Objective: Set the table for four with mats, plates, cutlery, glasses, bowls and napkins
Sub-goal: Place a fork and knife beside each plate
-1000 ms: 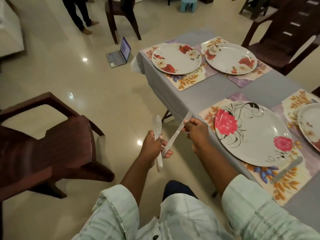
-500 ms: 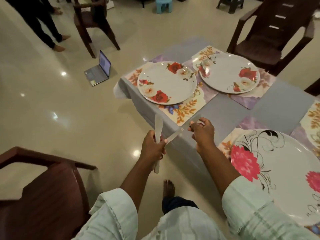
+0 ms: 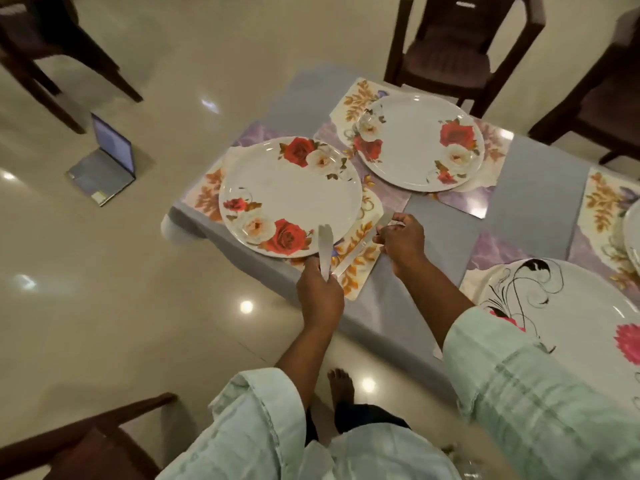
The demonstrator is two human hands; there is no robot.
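Cutlery is in both hands, above the near corner of the table (image 3: 429, 306), which has a grey cloth on it. In the head view, the left hand (image 3: 320, 294) grips one upright knife (image 3: 325, 249); its fingers are curled around the lower part, and the rounded blade points up in front of the edge of the nearest rose plate (image 3: 291, 195). The right hand (image 3: 401, 242) pinches a second knife (image 3: 360, 245), which lies at a slant from the right fingers down toward the left hand. The lower end of this knife comes close to the left hand; I cannot tell if the left fingers also touch it. Both knives are over the floral mat (image 3: 360, 258) that lies under the rose plate.

A second rose plate (image 3: 419, 143) sits on its own mat (image 3: 485, 188) further back. A plate with pink flowers and black swirls (image 3: 571, 306) is at the right, partly behind the pale green sleeve (image 3: 512, 382). Dark brown chairs (image 3: 446, 46) stand around the table. An open laptop (image 3: 107, 161) sits on the shiny floor at the left. A bare foot (image 3: 341, 386) shows below, between the arms.
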